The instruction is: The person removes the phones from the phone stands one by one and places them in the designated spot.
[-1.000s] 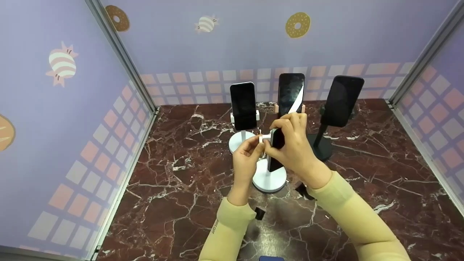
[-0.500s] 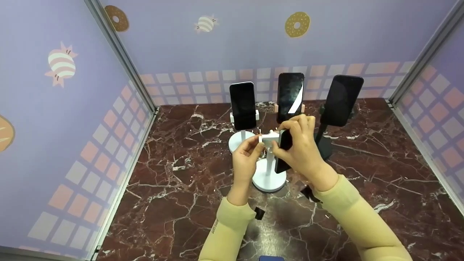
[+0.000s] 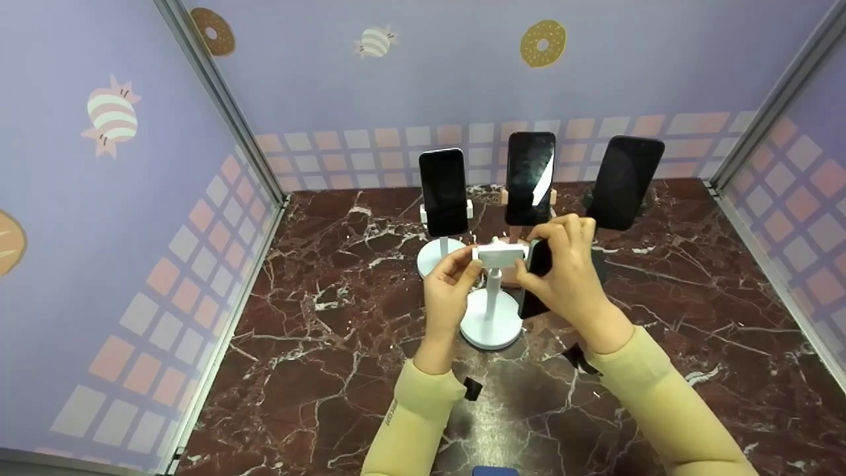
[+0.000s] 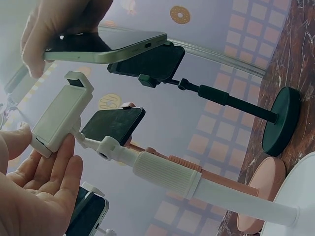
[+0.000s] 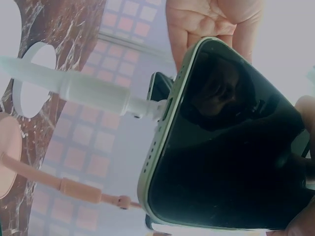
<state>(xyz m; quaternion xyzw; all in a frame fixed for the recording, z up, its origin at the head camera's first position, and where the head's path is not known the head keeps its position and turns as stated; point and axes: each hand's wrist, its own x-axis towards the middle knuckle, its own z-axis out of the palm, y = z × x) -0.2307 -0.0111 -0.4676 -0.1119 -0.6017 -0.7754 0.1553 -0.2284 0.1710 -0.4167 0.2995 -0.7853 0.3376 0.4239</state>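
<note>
The right hand (image 3: 567,274) is clamped on a dark-screened phone (image 3: 537,277) with a pale green edge, fingers curled over its top and thumb against its side. The phone is held upright, just to the right of the white stand's cradle (image 3: 500,255) and clear of it; in the left wrist view the phone (image 4: 106,46) hangs above the cradle (image 4: 61,115) with a visible gap between them.

The left hand (image 3: 448,291) holds the left end of that cradle, fingertips pinched on it. The left wrist view shows the fingers (image 4: 54,169) lying fairly straight under the cradle's lower end, touching it.

The white stand (image 3: 490,317) stands upright on the marbled tabletop (image 3: 317,344), its round base between the two forearms. The cradle carries nothing.

Behind it, three further stands are occupied. A white stand at the left carries a black phone (image 3: 443,192). A pink stand in the middle carries a second phone (image 3: 529,177) with a glare streak on its screen. A black stand at the right carries a third phone (image 3: 624,182), tilted slightly; its base is hidden behind the right hand in the head view. All three screens are dark.

Both sleeves are pale yellow.
</note>
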